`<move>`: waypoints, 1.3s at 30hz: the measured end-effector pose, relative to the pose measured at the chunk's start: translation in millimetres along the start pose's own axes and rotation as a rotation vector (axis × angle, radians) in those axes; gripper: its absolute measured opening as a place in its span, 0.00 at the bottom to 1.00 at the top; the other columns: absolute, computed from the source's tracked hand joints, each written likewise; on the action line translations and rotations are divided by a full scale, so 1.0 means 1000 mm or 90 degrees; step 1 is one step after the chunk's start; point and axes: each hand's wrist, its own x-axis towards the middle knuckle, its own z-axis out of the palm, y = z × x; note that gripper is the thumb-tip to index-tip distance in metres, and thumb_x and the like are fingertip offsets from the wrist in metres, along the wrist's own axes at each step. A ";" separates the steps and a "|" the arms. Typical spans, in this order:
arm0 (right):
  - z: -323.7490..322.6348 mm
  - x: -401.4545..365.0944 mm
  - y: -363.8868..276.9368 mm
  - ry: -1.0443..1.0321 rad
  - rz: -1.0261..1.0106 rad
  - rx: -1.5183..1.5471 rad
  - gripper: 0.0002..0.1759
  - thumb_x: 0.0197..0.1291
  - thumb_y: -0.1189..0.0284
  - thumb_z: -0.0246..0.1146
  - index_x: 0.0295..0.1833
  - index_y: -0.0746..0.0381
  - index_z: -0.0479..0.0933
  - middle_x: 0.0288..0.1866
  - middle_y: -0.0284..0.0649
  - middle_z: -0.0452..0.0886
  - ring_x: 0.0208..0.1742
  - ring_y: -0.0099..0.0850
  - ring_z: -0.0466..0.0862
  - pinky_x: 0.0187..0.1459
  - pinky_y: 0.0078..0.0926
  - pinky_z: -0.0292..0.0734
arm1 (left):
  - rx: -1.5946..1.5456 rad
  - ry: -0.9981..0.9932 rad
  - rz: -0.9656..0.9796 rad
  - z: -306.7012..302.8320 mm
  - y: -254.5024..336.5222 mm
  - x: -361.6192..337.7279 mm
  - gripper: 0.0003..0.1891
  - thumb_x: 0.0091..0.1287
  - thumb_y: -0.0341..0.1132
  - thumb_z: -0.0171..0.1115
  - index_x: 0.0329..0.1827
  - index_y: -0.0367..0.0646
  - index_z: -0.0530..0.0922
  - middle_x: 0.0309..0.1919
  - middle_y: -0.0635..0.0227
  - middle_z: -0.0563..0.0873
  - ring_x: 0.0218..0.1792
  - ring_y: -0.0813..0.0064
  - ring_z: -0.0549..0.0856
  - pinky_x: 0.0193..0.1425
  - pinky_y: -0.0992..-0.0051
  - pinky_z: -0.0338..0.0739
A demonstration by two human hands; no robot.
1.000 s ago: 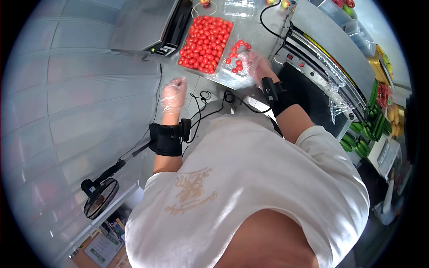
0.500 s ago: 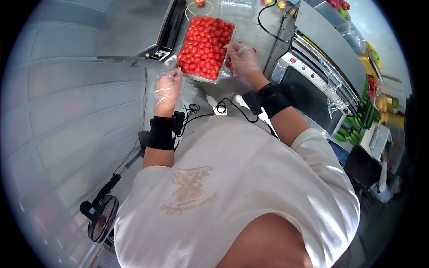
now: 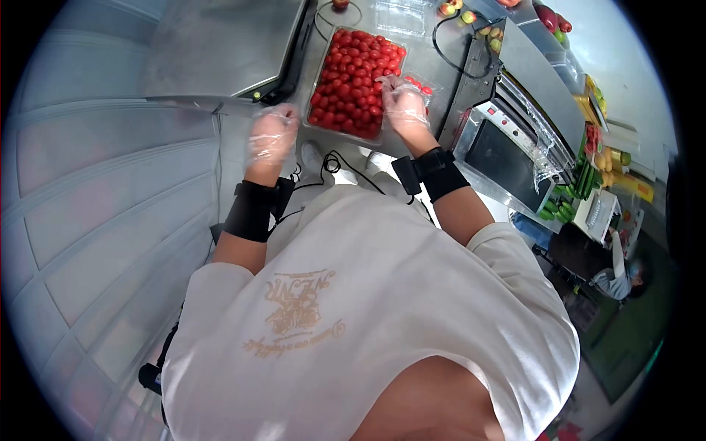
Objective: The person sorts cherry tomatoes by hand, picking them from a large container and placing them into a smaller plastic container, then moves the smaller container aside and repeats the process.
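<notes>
A clear rectangular tray full of small red tomatoes (image 3: 353, 81) lies on the metal counter. My left hand (image 3: 273, 134), in a clear plastic glove, is just left of the tray's lower left corner, apart from it, with fingers curled; what they hold, if anything, is too small to make out. Also gloved, my right hand (image 3: 404, 103) is at the tray's right edge with its fingers bent together over the tomatoes. Its fingertips are partly hidden by the glove. Right behind that hand sits a small clear container (image 3: 421, 87) with a few red tomatoes.
A metal-topped machine (image 3: 220, 48) stands at the left. On the right is a wrapping machine (image 3: 507, 154), with cucumbers (image 3: 565, 202) beyond it. An empty clear container (image 3: 401, 18) and apples (image 3: 468, 16) lie at the back. A seated person (image 3: 618, 279) is far right.
The view has shifted, with the tray now farther right in it. My left hand has come away from the tray's corner. My right hand has moved slightly over the tray's right edge.
</notes>
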 end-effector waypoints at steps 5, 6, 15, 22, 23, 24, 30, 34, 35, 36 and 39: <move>0.011 0.003 0.008 0.007 0.036 0.040 0.19 0.69 0.57 0.57 0.58 0.55 0.78 0.48 0.54 0.83 0.50 0.55 0.83 0.53 0.48 0.77 | 0.015 -0.005 0.075 0.020 -0.006 0.001 0.11 0.66 0.39 0.60 0.43 0.43 0.83 0.39 0.53 0.86 0.41 0.48 0.84 0.47 0.57 0.78; 0.013 0.003 0.008 -0.001 0.053 0.100 0.18 0.69 0.59 0.58 0.58 0.56 0.78 0.49 0.54 0.83 0.51 0.54 0.83 0.54 0.46 0.77 | 0.073 0.028 0.147 0.018 0.005 0.002 0.12 0.66 0.38 0.61 0.45 0.41 0.83 0.40 0.54 0.87 0.42 0.50 0.84 0.48 0.58 0.79; 0.005 0.003 0.004 0.006 -0.036 0.082 0.15 0.68 0.66 0.58 0.56 0.58 0.79 0.59 0.54 0.79 0.59 0.52 0.79 0.60 0.42 0.75 | 0.147 0.072 0.432 0.043 0.073 0.016 0.08 0.63 0.33 0.63 0.43 0.41 0.82 0.39 0.59 0.85 0.39 0.55 0.84 0.46 0.61 0.80; 0.013 0.006 0.011 0.012 -0.029 0.096 0.17 0.64 0.69 0.58 0.57 0.58 0.78 0.60 0.53 0.78 0.60 0.52 0.78 0.62 0.43 0.74 | 0.239 0.060 0.474 0.065 0.076 0.028 0.04 0.63 0.33 0.62 0.38 0.44 0.80 0.35 0.61 0.82 0.38 0.57 0.84 0.44 0.61 0.80; 0.014 0.007 0.013 0.017 -0.030 0.098 0.17 0.64 0.69 0.58 0.57 0.58 0.78 0.60 0.53 0.78 0.60 0.52 0.78 0.62 0.43 0.74 | 0.242 0.062 0.480 0.066 0.077 0.028 0.04 0.64 0.33 0.61 0.38 0.44 0.80 0.35 0.61 0.82 0.38 0.58 0.84 0.44 0.61 0.80; 0.014 0.005 0.012 0.049 -0.080 0.067 0.17 0.61 0.73 0.58 0.56 0.59 0.78 0.55 0.53 0.79 0.58 0.51 0.79 0.59 0.41 0.75 | 0.243 0.063 0.485 0.067 0.078 0.028 0.04 0.64 0.33 0.61 0.38 0.44 0.80 0.35 0.61 0.82 0.38 0.58 0.84 0.44 0.61 0.80; 0.005 0.002 0.000 0.010 -0.072 0.049 0.19 0.58 0.76 0.60 0.58 0.60 0.76 0.49 0.54 0.82 0.49 0.52 0.83 0.51 0.42 0.79 | 0.269 0.043 0.485 0.074 0.081 0.032 0.04 0.64 0.33 0.60 0.37 0.45 0.80 0.35 0.62 0.82 0.38 0.58 0.84 0.43 0.62 0.80; 0.002 0.004 -0.004 0.010 -0.078 0.043 0.20 0.60 0.74 0.61 0.59 0.61 0.76 0.49 0.54 0.83 0.48 0.51 0.84 0.48 0.41 0.80 | 0.270 0.041 0.513 0.075 0.085 0.036 0.04 0.63 0.33 0.60 0.37 0.44 0.80 0.36 0.62 0.83 0.39 0.59 0.84 0.44 0.62 0.80; -0.001 0.003 -0.004 0.017 -0.074 0.045 0.20 0.60 0.74 0.61 0.59 0.61 0.76 0.49 0.54 0.83 0.48 0.51 0.84 0.48 0.41 0.80 | 0.275 0.039 0.516 0.075 0.086 0.036 0.04 0.63 0.32 0.60 0.38 0.44 0.80 0.36 0.62 0.83 0.39 0.59 0.84 0.44 0.62 0.80; -0.014 -0.004 -0.018 0.015 -0.071 0.004 0.20 0.60 0.74 0.61 0.59 0.62 0.76 0.49 0.53 0.83 0.48 0.49 0.84 0.49 0.41 0.80 | 0.276 0.036 0.524 0.077 0.086 0.036 0.04 0.63 0.32 0.60 0.38 0.44 0.80 0.36 0.62 0.83 0.39 0.59 0.84 0.44 0.62 0.80; -0.012 0.000 -0.012 0.002 -0.070 -0.019 0.20 0.61 0.73 0.61 0.59 0.63 0.75 0.48 0.52 0.84 0.47 0.46 0.85 0.49 0.38 0.79 | 0.283 0.033 0.521 0.079 0.088 0.037 0.05 0.62 0.32 0.61 0.40 0.44 0.81 0.38 0.62 0.83 0.40 0.60 0.84 0.45 0.63 0.80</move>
